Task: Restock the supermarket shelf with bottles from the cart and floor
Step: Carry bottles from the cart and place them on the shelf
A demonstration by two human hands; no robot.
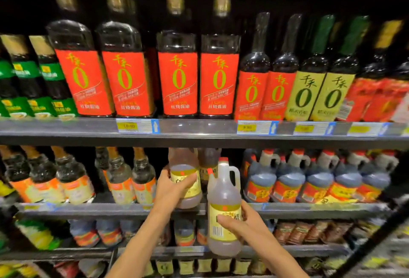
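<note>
My left hand grips a pale amber jug with a yellow label at the front edge of the middle shelf, in the gap between clear bottles and dark jugs. My right hand holds a second jug of the same kind, red-capped with a handle, upright in the air just in front of and below that shelf edge. Another amber jug stands deeper in the gap behind them.
Dark red-capped jugs crowd the shelf right of the gap; clear orange-labelled bottles stand left of it. The upper shelf carries tall soy sauce bottles with red labels. Lower shelves hold more bottles and packets.
</note>
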